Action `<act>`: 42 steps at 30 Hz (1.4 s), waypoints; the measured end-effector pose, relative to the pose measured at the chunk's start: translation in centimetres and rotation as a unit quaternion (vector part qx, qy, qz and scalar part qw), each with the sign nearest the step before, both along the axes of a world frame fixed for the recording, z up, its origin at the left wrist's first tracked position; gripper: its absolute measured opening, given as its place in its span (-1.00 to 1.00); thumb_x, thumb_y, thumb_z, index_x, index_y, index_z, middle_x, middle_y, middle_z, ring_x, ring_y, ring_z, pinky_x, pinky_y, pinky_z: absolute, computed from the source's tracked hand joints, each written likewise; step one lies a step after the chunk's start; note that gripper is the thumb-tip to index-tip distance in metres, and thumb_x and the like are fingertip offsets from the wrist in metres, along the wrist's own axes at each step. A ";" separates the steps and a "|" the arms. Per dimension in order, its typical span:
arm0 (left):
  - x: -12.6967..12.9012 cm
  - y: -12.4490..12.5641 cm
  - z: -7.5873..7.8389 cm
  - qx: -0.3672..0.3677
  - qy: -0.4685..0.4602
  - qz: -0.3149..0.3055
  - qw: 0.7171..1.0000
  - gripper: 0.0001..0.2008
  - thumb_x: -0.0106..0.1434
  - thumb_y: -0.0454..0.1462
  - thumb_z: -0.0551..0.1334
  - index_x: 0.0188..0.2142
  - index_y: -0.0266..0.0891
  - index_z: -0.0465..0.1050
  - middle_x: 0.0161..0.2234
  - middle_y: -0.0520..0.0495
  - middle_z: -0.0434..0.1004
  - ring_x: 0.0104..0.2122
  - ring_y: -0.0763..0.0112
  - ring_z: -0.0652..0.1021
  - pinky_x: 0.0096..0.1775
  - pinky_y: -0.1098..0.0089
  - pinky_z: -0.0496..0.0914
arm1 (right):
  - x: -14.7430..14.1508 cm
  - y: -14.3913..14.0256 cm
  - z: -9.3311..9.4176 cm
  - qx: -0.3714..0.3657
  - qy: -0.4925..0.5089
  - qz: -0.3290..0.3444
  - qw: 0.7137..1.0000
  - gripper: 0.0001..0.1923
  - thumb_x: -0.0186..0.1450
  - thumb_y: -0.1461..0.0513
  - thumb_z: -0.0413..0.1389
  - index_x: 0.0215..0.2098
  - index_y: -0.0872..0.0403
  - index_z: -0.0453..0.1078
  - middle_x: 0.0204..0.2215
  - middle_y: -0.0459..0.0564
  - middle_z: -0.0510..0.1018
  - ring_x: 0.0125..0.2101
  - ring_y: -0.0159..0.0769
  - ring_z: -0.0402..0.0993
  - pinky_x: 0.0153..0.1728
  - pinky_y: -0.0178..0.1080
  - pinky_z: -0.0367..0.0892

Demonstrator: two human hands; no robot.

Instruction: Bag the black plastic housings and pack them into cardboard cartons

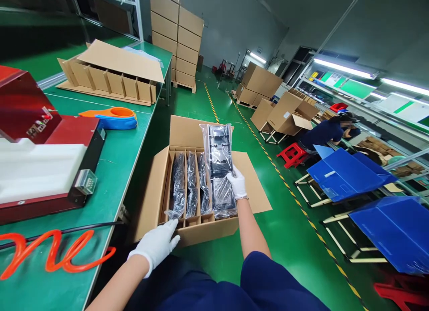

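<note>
An open cardboard box [201, 235] with upright dividers stands in front of me. In its slots, several black plastic parts [191, 181] in clear bags sit on edge. My right hand [237, 183], in a white glove, grips the right edge of a bagged black plastic part [220, 154] with molded recesses. That part is tilted up at the right side of the box, its broad face toward me. At the box's near left corner is my left hand [156, 245], also gloved, fingers stretched out and thumb apart, fingertips by the end of a bag.
On the green workbench [114, 168] at left are a red-and-white machine [50, 163], a tape dispenser [115, 118], a coiled orange hose [67, 257] and cardboard dividers [110, 81]. Stacked cartons [177, 38] stand behind. Blue bins [351, 172] and a seated person [321, 134] are at right.
</note>
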State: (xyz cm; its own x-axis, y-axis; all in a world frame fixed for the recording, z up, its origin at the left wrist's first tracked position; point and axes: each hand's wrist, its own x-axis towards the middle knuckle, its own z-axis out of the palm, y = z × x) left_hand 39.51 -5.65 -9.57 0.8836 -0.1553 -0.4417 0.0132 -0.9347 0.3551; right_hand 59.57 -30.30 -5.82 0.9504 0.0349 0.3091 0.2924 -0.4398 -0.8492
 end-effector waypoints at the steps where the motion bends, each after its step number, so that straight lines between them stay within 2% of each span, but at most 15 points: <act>1: 0.0 0.0 -0.1 0.001 0.000 0.000 1.000 -0.38 0.37 -0.22 -0.03 0.37 -0.42 0.13 0.30 -0.35 0.30 0.24 0.04 0.42 0.25 0.14 0.27 | -0.5 0.7 -0.1 0.040 -0.001 0.021 0.999 -0.37 0.22 0.15 0.07 0.24 0.14 0.38 0.12 0.04 0.55 0.08 -0.19 0.52 0.19 -0.11 0.38; 4: -0.1 0.0 -0.4 -0.001 -0.004 0.003 1.000 -0.38 0.36 -0.22 -0.03 0.36 -0.42 0.14 0.29 -0.37 0.32 0.21 0.02 0.45 0.23 0.11 0.30 | -1.8 2.2 0.0 0.151 0.013 0.086 0.985 -0.38 0.16 0.13 0.16 0.18 0.11 0.44 0.09 -0.01 0.57 0.09 -0.16 0.52 0.22 -0.09 0.35; 6: -0.1 0.1 -0.6 -0.008 -0.009 0.008 1.000 -0.39 0.35 -0.22 -0.03 0.35 -0.41 0.16 0.27 -0.39 0.35 0.19 0.00 0.47 0.21 0.09 0.31 | -2.4 2.8 0.3 0.176 0.023 0.104 0.979 -0.38 0.14 0.13 0.18 0.17 0.10 0.46 0.09 -0.02 0.57 0.10 -0.14 0.52 0.24 -0.09 0.34; 12: 0.0 0.1 -0.9 -0.015 -0.010 0.012 1.000 -0.41 0.34 -0.22 0.00 0.32 -0.37 0.20 0.23 -0.40 0.40 0.16 -0.01 0.50 0.18 0.06 0.34 | -3.2 2.9 1.1 0.153 0.023 0.100 0.983 -0.40 0.13 0.15 0.17 0.15 0.11 0.48 0.09 -0.03 0.57 0.12 -0.14 0.51 0.25 -0.13 0.33; 25: -0.1 0.1 0.0 -0.020 -0.012 0.016 1.000 -0.42 0.35 -0.22 0.01 0.33 -0.36 0.20 0.26 -0.39 0.37 0.17 0.01 0.49 0.19 0.08 0.33 | -3.5 2.9 0.8 0.168 0.033 0.113 0.979 -0.39 0.12 0.13 0.19 0.14 0.11 0.47 0.08 -0.01 0.58 0.11 -0.14 0.51 0.27 -0.10 0.30; 30: -0.1 -0.1 0.3 -0.016 -0.006 0.014 1.000 -0.41 0.36 -0.21 -0.01 0.34 -0.38 0.18 0.27 -0.38 0.35 0.18 -0.02 0.48 0.19 0.07 0.33 | -3.9 3.3 1.3 0.174 0.055 0.120 0.976 -0.39 0.14 0.05 0.19 0.13 0.09 0.49 0.08 -0.03 0.58 0.10 -0.14 0.50 0.25 -0.12 0.32; 38: 0.0 0.2 -0.9 -0.020 -0.011 0.017 1.000 -0.41 0.36 -0.19 0.02 0.33 -0.36 0.19 0.26 -0.39 0.36 0.17 -0.01 0.48 0.17 0.08 0.35 | -4.5 3.6 2.3 0.169 0.044 0.140 0.975 -0.31 0.17 -0.14 0.17 0.13 0.09 0.49 0.06 0.02 0.59 0.14 -0.09 0.46 0.25 -0.09 0.30; 42: -0.1 0.3 -0.9 -0.017 -0.009 0.020 1.000 -0.42 0.36 -0.19 0.02 0.33 -0.34 0.19 0.24 -0.40 0.39 0.15 -0.02 0.51 0.14 0.07 0.38 | -4.7 3.7 2.5 0.157 0.051 0.141 0.976 -0.26 0.16 -0.17 0.17 0.16 0.08 0.47 0.06 0.02 0.59 0.11 -0.09 0.48 0.24 -0.11 0.31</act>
State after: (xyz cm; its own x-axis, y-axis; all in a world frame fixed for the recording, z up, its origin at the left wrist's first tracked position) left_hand 39.43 -5.35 -10.44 0.8970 -0.1353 -0.4207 0.0428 -0.9209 0.3875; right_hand 54.90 -26.58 -3.33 0.9428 0.2190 0.2513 0.2716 -0.0681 -0.9600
